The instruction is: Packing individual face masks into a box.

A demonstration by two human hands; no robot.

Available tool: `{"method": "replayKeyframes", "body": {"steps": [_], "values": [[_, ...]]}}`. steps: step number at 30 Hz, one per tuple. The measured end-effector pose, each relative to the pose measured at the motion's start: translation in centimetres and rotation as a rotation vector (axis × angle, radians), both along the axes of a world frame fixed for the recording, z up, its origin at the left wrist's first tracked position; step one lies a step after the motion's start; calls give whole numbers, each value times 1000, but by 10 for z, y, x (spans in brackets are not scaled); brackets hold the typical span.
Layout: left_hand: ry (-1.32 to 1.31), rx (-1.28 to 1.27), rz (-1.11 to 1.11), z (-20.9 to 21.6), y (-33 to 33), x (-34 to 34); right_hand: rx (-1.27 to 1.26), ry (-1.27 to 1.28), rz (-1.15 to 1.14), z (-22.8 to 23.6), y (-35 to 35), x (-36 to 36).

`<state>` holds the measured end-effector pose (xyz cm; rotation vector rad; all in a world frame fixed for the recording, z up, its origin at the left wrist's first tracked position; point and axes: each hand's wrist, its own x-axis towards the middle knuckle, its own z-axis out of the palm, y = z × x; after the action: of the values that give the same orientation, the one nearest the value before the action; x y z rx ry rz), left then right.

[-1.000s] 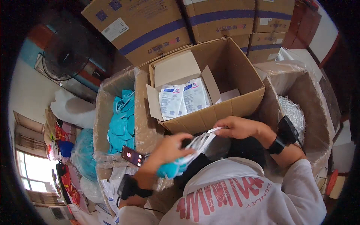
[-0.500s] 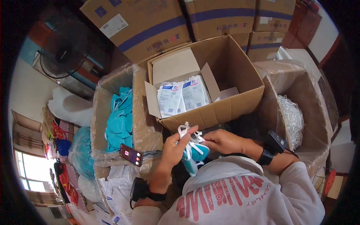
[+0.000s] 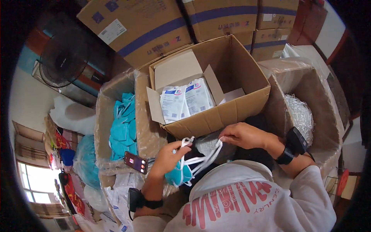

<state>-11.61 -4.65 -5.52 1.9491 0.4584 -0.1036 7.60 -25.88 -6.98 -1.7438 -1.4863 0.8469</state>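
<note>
Working close before the box point(image 3: 224, 116), the right hand point(image 3: 242, 135) has its fingertips pinched together and the left hand point(image 3: 172, 156) is closed too, the teal mask point(image 3: 177, 174) hanging just below it; both are clamped on white straps point(image 3: 210, 157). For good handling, pull gently and evenly, keeping strands untwisted so that none snags or jerks the mask.

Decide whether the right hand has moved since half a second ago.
Yes: judged against the open carton, the right hand has moved rightward and slightly closer.
</note>
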Motion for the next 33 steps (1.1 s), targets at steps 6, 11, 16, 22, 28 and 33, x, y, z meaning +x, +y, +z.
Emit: {"method": "replayKeyframes", "body": {"steps": [6, 11, 16, 22, 28, 33], "values": [[-98, -61, 40, 2, 3, 5, 115, -122, 211, 4, -7, -8], [-173, -232, -129, 2, -1, 8, 315, -98, 170, 30, 8, -20], [-159, -532, -175, 5, -12, 13, 567, -43, -62, 21, 22, -17], [-133, -532, -180, 3, -16, 14, 247, 696, 8, -7, 25, -28], [-105, -461, -81, -18, -12, 13, 185, 388, -134, 0, 25, -28], [209, -322, -157, -28, -48, 28, 269, 184, -106, -2, 31, -32]]}}
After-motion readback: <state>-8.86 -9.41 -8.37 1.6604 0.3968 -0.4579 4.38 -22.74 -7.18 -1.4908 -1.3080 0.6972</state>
